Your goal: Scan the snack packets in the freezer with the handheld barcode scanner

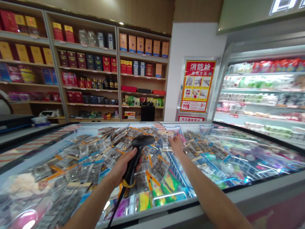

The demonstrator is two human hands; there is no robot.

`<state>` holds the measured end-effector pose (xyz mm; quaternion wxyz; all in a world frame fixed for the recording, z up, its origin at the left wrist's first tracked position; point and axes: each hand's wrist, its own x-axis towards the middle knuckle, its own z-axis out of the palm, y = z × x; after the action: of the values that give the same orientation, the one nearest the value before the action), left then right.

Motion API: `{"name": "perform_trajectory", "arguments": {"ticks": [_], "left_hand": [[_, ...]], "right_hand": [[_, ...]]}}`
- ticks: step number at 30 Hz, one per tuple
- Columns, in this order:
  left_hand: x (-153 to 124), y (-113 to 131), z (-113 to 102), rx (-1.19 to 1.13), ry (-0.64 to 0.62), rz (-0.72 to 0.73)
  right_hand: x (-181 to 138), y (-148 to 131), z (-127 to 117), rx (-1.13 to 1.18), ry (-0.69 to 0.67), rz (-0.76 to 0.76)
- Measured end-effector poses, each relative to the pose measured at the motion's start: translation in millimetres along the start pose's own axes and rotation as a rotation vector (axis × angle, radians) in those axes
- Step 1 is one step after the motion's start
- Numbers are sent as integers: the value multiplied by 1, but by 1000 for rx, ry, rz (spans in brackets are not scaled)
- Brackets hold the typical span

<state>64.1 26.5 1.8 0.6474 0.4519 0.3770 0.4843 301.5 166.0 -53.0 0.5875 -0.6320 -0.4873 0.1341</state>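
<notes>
My left hand [122,167] is wrapped round the handle of a black barcode scanner [143,140] with a yellow band at its base and a cable trailing down. The scanner's head points to the right, towards my other hand. My right hand [176,144] reaches forward and pinches the edge of a small clear packet [166,141] with a pale top strip. Many similar packets [90,146] with orange, blue or cream strips lie spread over the glass top of a chest freezer [205,203], mostly around and left of the scanner.
Bagged goods and blue wire baskets [177,171] show through the freezer glass. Behind stand wooden shelves [88,46] with boxes and bottles. A red and yellow fire hydrant sign [198,86] hangs on the wall, and a lit refrigerated display [262,89] is at the right.
</notes>
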Motion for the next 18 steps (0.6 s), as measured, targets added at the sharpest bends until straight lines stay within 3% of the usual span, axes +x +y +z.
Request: {"name": "perform_trajectory", "arguments": {"ticks": [5,12,18], "left_hand": [[-1,-2,2,32,-11,23],[0,-3,3,57,-28,45],[-2,-1,1,69,-26,28]], "right_hand": [[-11,5,10,171,-35,-45],[-19,-5,3,-153,-142,-32],[-20,-9,1,-267,-210,-42]]}}
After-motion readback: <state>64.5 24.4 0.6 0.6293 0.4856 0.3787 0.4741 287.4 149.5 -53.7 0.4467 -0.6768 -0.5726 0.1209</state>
